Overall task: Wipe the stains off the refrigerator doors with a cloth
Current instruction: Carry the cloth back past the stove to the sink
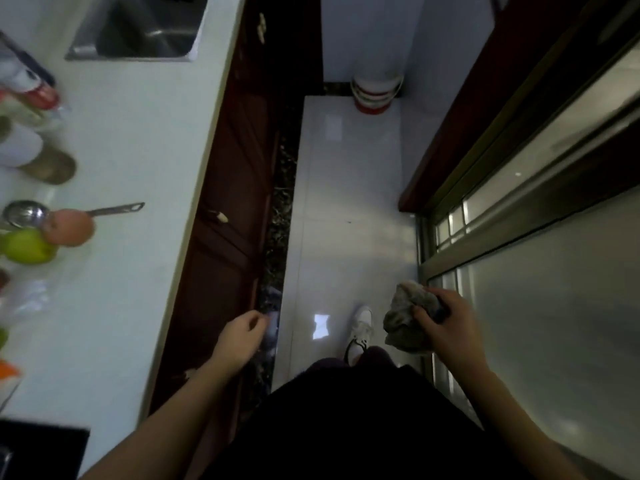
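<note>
The person stood in a narrow kitchen aisle, looking down at a white-tiled floor (346, 202). The right hand (446, 323) was closed around a bunched grey cloth (408, 317), fingers clamped over its top while the loose folds hung down on the hand's left side, so the cloth had no clear long axis. The left hand (242, 330) hung empty, its fingers loosely curled, near the dark red cabinet fronts (235, 188) under the white countertop (138, 168).

No refrigerator door could be picked out with any certainty. Close on the right of the cloth hand ran a metal-framed frosted glass panel (554, 306), which looked more like a sliding door. At the far end of the aisle stood a pale upright surface behind a red-and-white bucket (375, 95); whether that was the refrigerator I could not tell. I judged the right hand would do the wiping, since it alone carried the cloth.
</note>
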### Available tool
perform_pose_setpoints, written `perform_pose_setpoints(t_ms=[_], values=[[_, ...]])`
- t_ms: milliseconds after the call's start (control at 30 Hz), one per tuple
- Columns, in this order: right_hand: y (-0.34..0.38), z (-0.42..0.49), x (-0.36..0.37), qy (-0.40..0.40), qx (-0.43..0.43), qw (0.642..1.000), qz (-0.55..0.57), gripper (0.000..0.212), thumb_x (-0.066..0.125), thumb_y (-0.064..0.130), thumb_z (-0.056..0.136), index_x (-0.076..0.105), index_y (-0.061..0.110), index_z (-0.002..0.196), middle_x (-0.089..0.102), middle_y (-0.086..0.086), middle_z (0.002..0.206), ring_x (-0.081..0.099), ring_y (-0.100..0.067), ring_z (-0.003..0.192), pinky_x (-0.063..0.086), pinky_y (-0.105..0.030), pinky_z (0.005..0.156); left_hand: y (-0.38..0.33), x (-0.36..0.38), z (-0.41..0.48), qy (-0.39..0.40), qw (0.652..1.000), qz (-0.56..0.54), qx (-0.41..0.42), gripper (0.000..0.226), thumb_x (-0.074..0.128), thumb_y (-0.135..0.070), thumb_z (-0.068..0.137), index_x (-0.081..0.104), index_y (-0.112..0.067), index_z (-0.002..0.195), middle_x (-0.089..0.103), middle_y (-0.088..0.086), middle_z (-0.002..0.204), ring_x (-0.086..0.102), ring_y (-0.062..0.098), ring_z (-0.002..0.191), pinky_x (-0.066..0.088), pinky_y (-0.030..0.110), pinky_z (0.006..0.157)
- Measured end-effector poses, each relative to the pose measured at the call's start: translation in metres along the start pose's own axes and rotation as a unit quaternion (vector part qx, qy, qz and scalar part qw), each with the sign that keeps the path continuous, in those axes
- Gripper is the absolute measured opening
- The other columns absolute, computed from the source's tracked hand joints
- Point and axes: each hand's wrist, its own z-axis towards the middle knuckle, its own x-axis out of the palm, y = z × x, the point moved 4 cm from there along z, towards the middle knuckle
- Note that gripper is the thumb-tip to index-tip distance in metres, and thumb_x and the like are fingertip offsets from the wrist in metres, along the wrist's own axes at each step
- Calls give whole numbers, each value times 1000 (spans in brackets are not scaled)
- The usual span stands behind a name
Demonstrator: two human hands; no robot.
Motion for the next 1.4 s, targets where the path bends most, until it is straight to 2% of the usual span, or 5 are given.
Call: perform_pose_setpoints(t_ms=[533, 933, 1100, 1233, 1400], values=[[179, 298, 50, 93, -114, 989, -20, 30, 80, 16, 84, 70, 25, 111, 62, 12, 102, 59, -5, 92, 40, -2, 77, -86, -144, 186, -112, 986, -84, -86, 51, 40, -51, 82, 66, -8, 81, 70, 9, 83, 64, 31, 84, 48, 44, 82], [211, 477, 12, -64, 26, 997, 35, 31, 82, 17, 81, 71, 28, 108, 67, 9, 104, 66, -11, 92, 52, -33, 86, -354, -216, 407, 36, 997, -44, 48, 25, 49, -38, 102, 68, -23, 104, 72, 0, 96, 68, 19, 91, 53, 42, 90], [224, 578, 12, -39, 33, 997, 57, 30, 81, 15, 83, 67, 32, 104, 65, 11, 96, 63, -7, 86, 52, -31, 85, -408, -237, 478, 29, 998, -11, 61, 28, 49, -38, 102, 68, -18, 95, 71, 5, 91, 68, 24, 86, 55, 47, 85], [262, 676, 19, 16, -23, 999, 30, 24, 81, 16, 85, 68, 27, 102, 65, 5, 96, 62, -12, 88, 42, -5, 75, -428, -268, 516, -38, 999, -21, 20, 21, 53, -31, 101, 69, -22, 92, 72, 3, 93, 66, 23, 90, 51, 41, 85], [341, 781, 36, 97, -104, 989, 33, 26, 79, 21, 88, 66, 28, 110, 63, 7, 105, 59, -4, 88, 46, -20, 76, -434, -308, 544, -96, 992, -68, -50, 26, 54, -26, 101, 71, -12, 87, 71, 8, 85, 65, 20, 81, 48, 42, 82]])
